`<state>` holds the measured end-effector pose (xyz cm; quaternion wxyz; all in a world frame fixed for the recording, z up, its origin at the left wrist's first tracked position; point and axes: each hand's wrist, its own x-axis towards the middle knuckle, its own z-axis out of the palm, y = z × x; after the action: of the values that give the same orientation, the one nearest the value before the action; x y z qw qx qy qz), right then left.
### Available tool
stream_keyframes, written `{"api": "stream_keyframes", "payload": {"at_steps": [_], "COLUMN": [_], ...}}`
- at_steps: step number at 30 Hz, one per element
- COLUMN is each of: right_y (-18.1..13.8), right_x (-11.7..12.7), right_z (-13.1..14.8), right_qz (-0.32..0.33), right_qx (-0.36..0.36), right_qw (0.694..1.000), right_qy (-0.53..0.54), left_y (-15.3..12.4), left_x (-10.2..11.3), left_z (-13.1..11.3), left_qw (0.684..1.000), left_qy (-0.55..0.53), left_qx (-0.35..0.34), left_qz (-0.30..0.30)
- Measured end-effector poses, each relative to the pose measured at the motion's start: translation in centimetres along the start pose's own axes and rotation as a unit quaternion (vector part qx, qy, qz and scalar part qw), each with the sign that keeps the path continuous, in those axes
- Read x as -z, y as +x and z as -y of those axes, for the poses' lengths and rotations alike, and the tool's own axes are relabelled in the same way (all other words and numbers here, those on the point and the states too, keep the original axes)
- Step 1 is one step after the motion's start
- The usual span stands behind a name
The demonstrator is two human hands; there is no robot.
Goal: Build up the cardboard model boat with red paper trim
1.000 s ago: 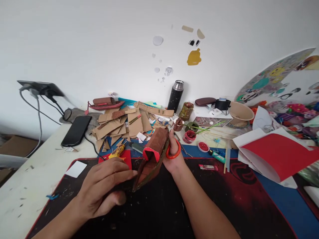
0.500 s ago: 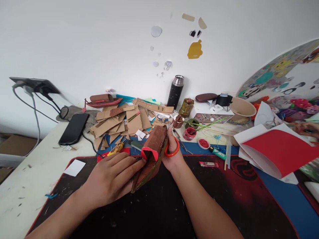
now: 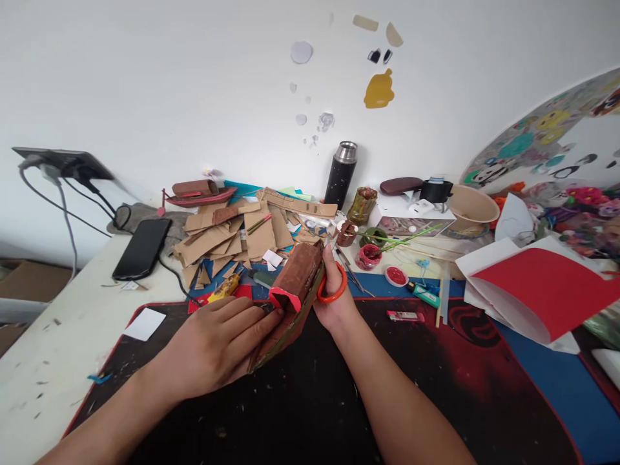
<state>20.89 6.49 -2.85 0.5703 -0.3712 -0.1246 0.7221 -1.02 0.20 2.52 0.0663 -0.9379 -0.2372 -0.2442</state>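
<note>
Cardboard boat model (image 3: 296, 284), centre of the frame, held tilted above the black mat (image 3: 436, 387). We note a long hull running from lower left up to upper right, painted brown outside. The near tip of the hull points at the lower centre of the frame. On the hull sits a boxy arched cabin, rough brown on top, with a bright red rim around its open near end. The far end of the model is level with the paint pots.

Left hand (image 3: 217, 342): palm down at centre left, fingers stretched along the model's left side and touching the red rim. It grips the near part of the hull.

Right hand (image 3: 334, 307): just right of the model, closed on orange-handled scissors (image 3: 333, 292). One orange loop shows around the fingers. The blades are hidden behind the model, so we cannot tell whether they are open. The same hand touches the model's right flank.

Surroundings on the surface:
- heap of cardboard scraps (image 3: 232, 239), upper left of the model
- second boat model (image 3: 198, 192) behind the heap, by the wall
- black phone (image 3: 142, 248) at the left
- black flask (image 3: 341, 173) at the back
- pot of red paint (image 3: 368, 257), just right of the model's far end
- red paper sheet (image 3: 547, 290) at the right edge
</note>
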Motion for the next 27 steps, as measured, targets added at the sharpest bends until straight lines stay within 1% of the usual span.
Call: {"api": "stream_keyframes", "payload": {"at_steps": [3, 6, 14, 18, 23, 27], "right_y": [-0.17, -0.23, 0.13, 0.16, 0.14, 0.34], "right_x": [-0.05, -0.12, 0.20, 0.24, 0.18, 0.44], "right_z": [-0.06, -0.03, -0.06, -0.14, -0.22, -0.35], "right_qz": [0.007, 0.011, 0.005, -0.004, -0.019, -0.017], "right_qx": [-0.020, -0.014, -0.006, -0.001, -0.013, -0.005], "right_qw": [1.000, 1.000, 1.000, 1.000, 1.000, 1.000], "right_qy": [-0.001, -0.005, 0.004, -0.002, -0.005, 0.001], "left_y": [-0.23, -0.20, 0.61, 0.57, 0.52, 0.70], "left_x": [-0.04, -0.06, 0.09, 0.01, -0.19, -0.23], "left_z": [-0.11, -0.15, -0.28, -0.31, -0.20, -0.25], "left_qw": [1.000, 0.999, 1.000, 0.999, 0.999, 0.999], "left_qy": [-0.009, -0.014, -0.015, -0.029, -0.038, -0.036], "left_qx": [0.002, 0.012, 0.018, 0.023, 0.020, 0.021], "left_qz": [-0.022, -0.026, -0.013, -0.002, 0.001, 0.003]}}
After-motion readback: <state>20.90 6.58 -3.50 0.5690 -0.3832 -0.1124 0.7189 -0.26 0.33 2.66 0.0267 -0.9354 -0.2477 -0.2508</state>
